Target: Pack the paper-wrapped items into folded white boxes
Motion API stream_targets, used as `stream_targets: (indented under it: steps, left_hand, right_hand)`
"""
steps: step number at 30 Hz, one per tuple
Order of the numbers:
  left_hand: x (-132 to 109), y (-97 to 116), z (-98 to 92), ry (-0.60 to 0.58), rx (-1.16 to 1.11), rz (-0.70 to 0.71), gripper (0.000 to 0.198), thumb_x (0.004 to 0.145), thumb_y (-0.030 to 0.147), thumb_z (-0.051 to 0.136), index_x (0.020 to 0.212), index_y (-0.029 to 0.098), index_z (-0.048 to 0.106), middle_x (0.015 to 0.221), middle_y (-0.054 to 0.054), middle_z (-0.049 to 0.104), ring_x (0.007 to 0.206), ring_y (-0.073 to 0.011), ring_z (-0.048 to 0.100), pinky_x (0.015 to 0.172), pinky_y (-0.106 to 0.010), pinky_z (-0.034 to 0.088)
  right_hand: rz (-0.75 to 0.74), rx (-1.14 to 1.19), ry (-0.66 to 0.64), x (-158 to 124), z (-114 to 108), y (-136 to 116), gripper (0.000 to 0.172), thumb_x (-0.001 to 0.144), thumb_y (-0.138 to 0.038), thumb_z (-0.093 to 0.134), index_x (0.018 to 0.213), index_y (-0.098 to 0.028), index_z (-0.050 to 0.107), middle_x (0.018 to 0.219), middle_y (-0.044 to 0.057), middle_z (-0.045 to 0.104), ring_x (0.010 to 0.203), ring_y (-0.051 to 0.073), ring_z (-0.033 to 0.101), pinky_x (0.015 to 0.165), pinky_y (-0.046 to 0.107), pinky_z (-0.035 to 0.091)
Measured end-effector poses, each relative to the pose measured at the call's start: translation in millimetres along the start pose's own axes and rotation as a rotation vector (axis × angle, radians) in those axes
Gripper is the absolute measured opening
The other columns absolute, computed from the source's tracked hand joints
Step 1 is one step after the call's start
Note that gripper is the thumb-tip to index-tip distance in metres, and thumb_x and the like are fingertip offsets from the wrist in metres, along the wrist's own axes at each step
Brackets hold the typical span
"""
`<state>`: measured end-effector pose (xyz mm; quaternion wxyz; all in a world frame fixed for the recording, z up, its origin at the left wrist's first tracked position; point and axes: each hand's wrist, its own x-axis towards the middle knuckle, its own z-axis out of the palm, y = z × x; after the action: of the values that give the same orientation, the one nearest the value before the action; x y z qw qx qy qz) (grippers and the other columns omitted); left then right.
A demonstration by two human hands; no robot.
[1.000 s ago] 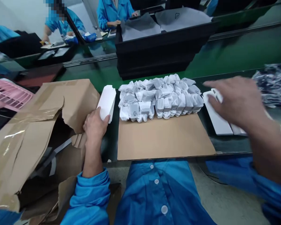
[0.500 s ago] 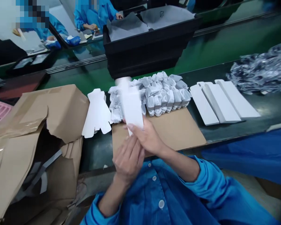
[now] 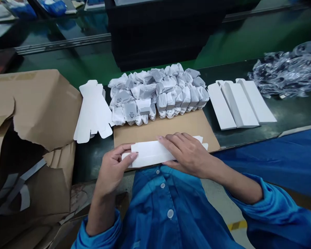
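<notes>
A long white carton [image 3: 150,154] lies crosswise between my hands, over the front part of a brown cardboard sheet [image 3: 171,128]. My left hand [image 3: 115,166] pinches its left end, thumb on top near a flap. Across its right half rests my right hand [image 3: 188,152], fingers over the top and thumb on the near side. End flaps stick out on the right, beyond that hand. Just behind are stacked wrapped pieces [image 3: 158,95] in thin whitish bags, some printed with a recycling mark.
Flat white carton blanks [image 3: 93,110] lie left, beside a torn cardboard box [image 3: 41,103]. To the right are formed white cartons [image 3: 239,103] and a heap of clear-bagged cables [image 3: 287,71]. A tall black bin [image 3: 160,34] stands behind the wrapped pieces.
The carton has turned from upright to crosswise and come down nearer my body. My hands have moved apart to its two ends. My view has tilted downward.
</notes>
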<state>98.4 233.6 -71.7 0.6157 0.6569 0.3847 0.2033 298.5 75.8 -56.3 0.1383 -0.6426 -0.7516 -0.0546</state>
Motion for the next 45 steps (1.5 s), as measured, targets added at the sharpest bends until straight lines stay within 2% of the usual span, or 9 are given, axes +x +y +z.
stream_targets:
  steps: [3, 5, 15, 20, 23, 26, 30, 38, 45]
  left_hand:
    - [-1.3, 5.8, -9.8, -0.283, 0.03, -0.076, 0.033, 0.072, 0.041, 0.08, 0.093, 0.015, 0.076, 0.064, -0.003, 0.07, 0.054, -0.0156, 0.064, 0.05, -0.024, 0.054]
    - [-1.0, 7.3, -10.2, -0.303, 0.03, -0.086, 0.031, 0.071, 0.039, 0.079, 0.091, 0.015, 0.076, 0.06, -0.001, 0.067, 0.049, -0.0147, 0.062, 0.046, -0.024, 0.054]
    - [5.4, 0.2, 1.4, 0.065, 0.399, 0.217, 0.01, 0.073, 0.017, 0.067, 0.077, 0.021, 0.076, 0.076, -0.001, 0.075, 0.063, -0.0134, 0.067, 0.053, -0.02, 0.053]
    - [-11.4, -0.3, 19.6, 0.342, 0.053, 0.514, 0.043, 0.089, 0.038, 0.065, 0.13, 0.027, 0.06, 0.099, -0.004, 0.075, 0.079, -0.0188, 0.073, 0.067, -0.032, 0.062]
    - [-24.9, -5.3, 54.6, 0.247, -0.022, 0.624, 0.074, 0.088, 0.059, 0.061, 0.15, 0.027, 0.036, 0.136, -0.015, 0.061, 0.117, -0.0294, 0.066, 0.091, -0.045, 0.059]
    - [-22.7, -10.1, 76.6, 0.316, 0.055, 0.516, 0.092, 0.086, 0.056, 0.065, 0.157, 0.028, 0.012, 0.145, -0.019, 0.05, 0.122, -0.03, 0.063, 0.094, -0.044, 0.057]
    - [-7.7, -10.1, 67.1, 0.377, 0.229, 0.413, 0.071, 0.08, 0.049, 0.073, 0.14, 0.024, 0.044, 0.138, -0.014, 0.052, 0.117, -0.0295, 0.062, 0.094, -0.041, 0.054]
    - [-11.1, -10.5, 50.2, 0.163, 0.378, 0.581, 0.043, 0.076, 0.036, 0.072, 0.113, 0.023, 0.055, 0.104, -0.003, 0.063, 0.09, -0.0188, 0.065, 0.075, -0.029, 0.053]
    - [-10.2, -4.9, 47.0, 0.019, 0.476, 0.513, 0.031, 0.073, 0.03, 0.068, 0.1, 0.023, 0.053, 0.087, 0.001, 0.058, 0.064, -0.0139, 0.057, 0.053, -0.025, 0.045]
  right_hand:
    - [-0.115, 0.1, 0.008, -4.7, 1.6, 7.2, 0.066, 0.095, -0.043, 0.059, 0.144, -0.003, 0.042, 0.124, 0.02, 0.063, 0.106, 0.031, 0.06, 0.089, 0.044, 0.05]
    - [-0.145, 0.152, -0.007, -5.0, 0.0, 13.5, 0.065, 0.096, -0.043, 0.057, 0.145, -0.003, 0.041, 0.126, 0.02, 0.063, 0.107, 0.03, 0.059, 0.089, 0.045, 0.05]
    - [-0.09, -0.059, 0.105, -7.6, 1.6, 3.3, 0.034, 0.098, -0.014, 0.045, 0.127, -0.006, 0.06, 0.114, 0.019, 0.071, 0.104, 0.029, 0.067, 0.086, 0.042, 0.055]
    - [0.203, -0.1, 0.319, -2.6, 10.5, 6.9, 0.041, 0.097, -0.027, 0.055, 0.131, -0.004, 0.055, 0.112, 0.02, 0.072, 0.096, 0.029, 0.07, 0.078, 0.04, 0.058]
    - [0.287, -0.109, 0.446, 2.6, 24.0, -9.3, 0.049, 0.096, -0.027, 0.057, 0.137, -0.002, 0.049, 0.114, 0.023, 0.07, 0.098, 0.032, 0.069, 0.078, 0.043, 0.057]
    - [0.173, 0.119, 0.321, 4.2, 28.5, -32.4, 0.056, 0.098, -0.027, 0.053, 0.147, -0.004, 0.039, 0.129, 0.024, 0.063, 0.118, 0.033, 0.062, 0.091, 0.045, 0.055]
    - [0.241, 0.663, 0.119, 8.4, 12.7, -34.6, 0.075, 0.091, -0.054, 0.064, 0.151, -0.017, 0.036, 0.14, 0.016, 0.055, 0.126, 0.026, 0.056, 0.098, 0.041, 0.055]
    - [0.196, 1.031, 0.166, 27.2, 2.0, 3.2, 0.019, 0.092, -0.027, 0.066, 0.108, -0.019, 0.072, 0.096, 0.005, 0.064, 0.092, 0.016, 0.062, 0.08, 0.03, 0.052]
    - [0.622, 1.559, 0.265, 41.6, 7.0, 14.2, 0.037, 0.091, -0.05, 0.063, 0.082, -0.015, 0.067, 0.071, -0.001, 0.061, 0.062, 0.01, 0.057, 0.055, 0.023, 0.048]
